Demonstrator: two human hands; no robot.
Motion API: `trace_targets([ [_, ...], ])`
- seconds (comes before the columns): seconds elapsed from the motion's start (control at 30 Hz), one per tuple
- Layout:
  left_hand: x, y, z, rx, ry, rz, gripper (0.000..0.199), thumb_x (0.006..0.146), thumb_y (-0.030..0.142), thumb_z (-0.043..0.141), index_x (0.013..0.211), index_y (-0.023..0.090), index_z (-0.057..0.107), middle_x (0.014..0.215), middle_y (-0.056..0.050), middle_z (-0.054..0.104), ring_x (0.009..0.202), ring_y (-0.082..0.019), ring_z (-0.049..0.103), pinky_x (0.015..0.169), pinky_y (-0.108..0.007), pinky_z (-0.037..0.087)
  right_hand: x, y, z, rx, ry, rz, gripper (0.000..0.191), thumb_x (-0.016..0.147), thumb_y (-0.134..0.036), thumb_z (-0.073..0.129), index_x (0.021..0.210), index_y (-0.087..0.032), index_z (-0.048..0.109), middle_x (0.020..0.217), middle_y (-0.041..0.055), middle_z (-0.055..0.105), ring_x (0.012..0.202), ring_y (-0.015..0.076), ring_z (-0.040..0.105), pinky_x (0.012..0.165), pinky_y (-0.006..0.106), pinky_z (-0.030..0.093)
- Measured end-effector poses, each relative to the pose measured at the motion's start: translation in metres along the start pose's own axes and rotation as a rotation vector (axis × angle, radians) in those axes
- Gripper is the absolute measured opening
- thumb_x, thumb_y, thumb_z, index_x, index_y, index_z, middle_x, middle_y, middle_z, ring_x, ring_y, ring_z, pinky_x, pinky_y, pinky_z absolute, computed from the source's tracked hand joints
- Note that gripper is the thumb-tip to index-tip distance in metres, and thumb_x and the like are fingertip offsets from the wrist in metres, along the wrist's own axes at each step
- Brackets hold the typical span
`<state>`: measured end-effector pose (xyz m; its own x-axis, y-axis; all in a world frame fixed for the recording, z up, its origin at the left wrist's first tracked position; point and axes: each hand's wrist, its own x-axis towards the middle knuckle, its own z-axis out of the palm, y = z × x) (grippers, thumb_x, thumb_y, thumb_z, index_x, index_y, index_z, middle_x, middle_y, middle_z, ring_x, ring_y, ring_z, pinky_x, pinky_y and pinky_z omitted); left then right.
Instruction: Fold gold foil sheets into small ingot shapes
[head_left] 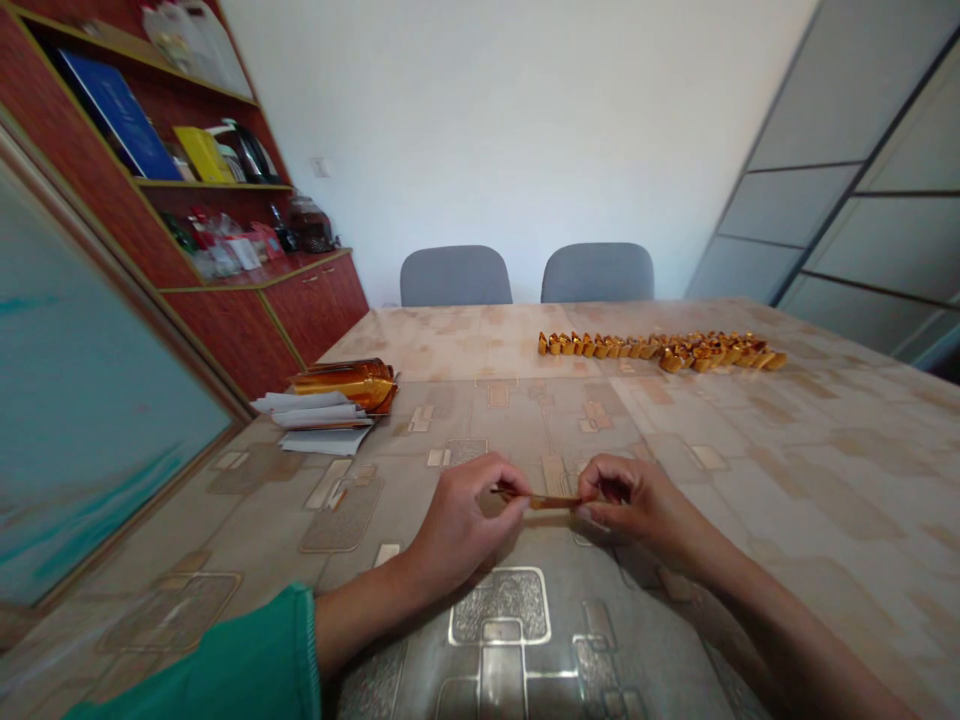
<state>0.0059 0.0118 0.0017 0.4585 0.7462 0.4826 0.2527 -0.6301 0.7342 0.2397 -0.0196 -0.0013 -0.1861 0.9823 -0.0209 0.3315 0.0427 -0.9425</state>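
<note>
A: ok what step is this? Let's go by the row of folded gold pieces [671, 360] for where stuff is

B: looks like folding to me. There's a narrow gold-brown strip [553, 502] on the near side of that row, a bit left of its middle, held roughly level between two hands

A: how's each hand set?

B: both in a close pinch, nothing spread wide. Left hand [469, 515] has thumb and forefinger toward one end of the strip, right hand [637, 500] has thumb and fingertips on the other. Fingers cover the ends, so I can't tell if a crease is being pressed or just lined up

A: and the loose sheets?

B: left of the row and a little nearer: a pile of gold sheets [337, 378], with white sheets [326, 441] on its near side. Neither hand is touching those or the row

A: so what does the next move need?

B: my read: the strip's at a flat stage, while the ones in the row look bulkier and shaped. Calls for an even pinch at both ends, strip straight, then gentle shaping, since thin stuff like that would probably crumple if yanked
</note>
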Motion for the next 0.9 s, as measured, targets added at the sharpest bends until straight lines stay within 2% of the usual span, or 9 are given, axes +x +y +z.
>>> trace_targets([
  [0.07,-0.008,0.000,-0.003,0.122,-0.052,0.255,0.012,0.087,0.008,0.061,0.079,0.017,0.064,0.083,-0.003,0.069,0.078,-0.016,0.061,0.073,-0.027,0.045,-0.010,-0.001,0.006,-0.118,0.061,-0.085,0.008,0.072,-0.013,0.064,0.070,-0.020,0.060,0.069,-0.0008,0.057,0.064,0.0141,0.051,0.058,0.024,0.035],
  [0.13,-0.018,-0.002,-0.005,0.255,-0.120,0.451,0.015,0.092,0.008,0.056,0.081,0.016,0.063,0.086,-0.005,0.070,0.077,-0.016,0.057,0.073,-0.029,0.042,-0.023,0.001,0.015,-0.335,0.084,-0.212,0.015,0.078,-0.007,0.055,0.072,-0.019,0.060,0.077,0.0017,0.060,0.071,0.0155,0.055,0.064,0.025,0.038],
  [0.23,-0.032,-0.004,-0.004,0.405,-0.202,0.545,0.022,0.097,0.010,0.050,0.080,0.016,0.061,0.084,-0.005,0.069,0.071,-0.016,0.053,0.068,-0.030,0.039,-0.041,0.006,0.027,-0.576,0.085,-0.273,0.021,0.087,-0.005,0.048,0.075,-0.019,0.059,0.079,0.0032,0.060,0.073,0.0173,0.055,0.065,0.027,0.039],
  [0.37,-0.040,-0.006,-0.004,0.463,-0.251,0.478,0.027,0.101,0.014,0.043,0.081,0.017,0.061,0.079,-0.004,0.067,0.071,-0.016,0.053,0.067,-0.030,0.040,-0.048,0.009,0.033,-0.696,0.046,-0.259,0.020,0.093,-0.008,0.049,0.079,-0.018,0.060,0.082,0.0047,0.061,0.077,0.0197,0.057,0.067,0.028,0.041],
  [0.57,-0.037,-0.013,-0.004,0.349,-0.346,0.322,0.014,0.094,0.010,0.047,0.087,0.017,0.057,0.085,-0.005,0.068,0.080,-0.018,0.057,0.075,-0.030,0.043,-0.046,0.006,0.031,-0.744,-0.012,-0.222,0.020,0.094,-0.007,0.046,0.085,-0.018,0.061,0.085,0.0056,0.062,0.079,0.0209,0.057,0.070,0.031,0.043],
  [0.77,-0.036,-0.013,0.001,0.346,-0.259,0.185,0.015,0.086,0.005,0.049,0.088,0.018,0.057,0.081,-0.003,0.061,0.077,-0.018,0.054,0.069,-0.029,0.040,-0.045,0.004,0.024,-0.655,-0.034,-0.186,0.015,0.095,-0.013,0.052,0.091,-0.018,0.065,0.093,0.0073,0.064,0.088,0.0239,0.057,0.077,0.035,0.043],
  [0.9,-0.035,-0.008,0.004,0.366,-0.244,0.186,0.016,0.082,0.004,0.051,0.086,0.018,0.057,0.078,-0.003,0.060,0.076,-0.019,0.052,0.069,-0.030,0.037,-0.040,0.002,0.018,-0.647,-0.065,-0.156,0.015,0.098,-0.018,0.055,0.092,-0.020,0.069,0.092,0.0057,0.066,0.088,0.0238,0.058,0.079,0.036,0.040],
])
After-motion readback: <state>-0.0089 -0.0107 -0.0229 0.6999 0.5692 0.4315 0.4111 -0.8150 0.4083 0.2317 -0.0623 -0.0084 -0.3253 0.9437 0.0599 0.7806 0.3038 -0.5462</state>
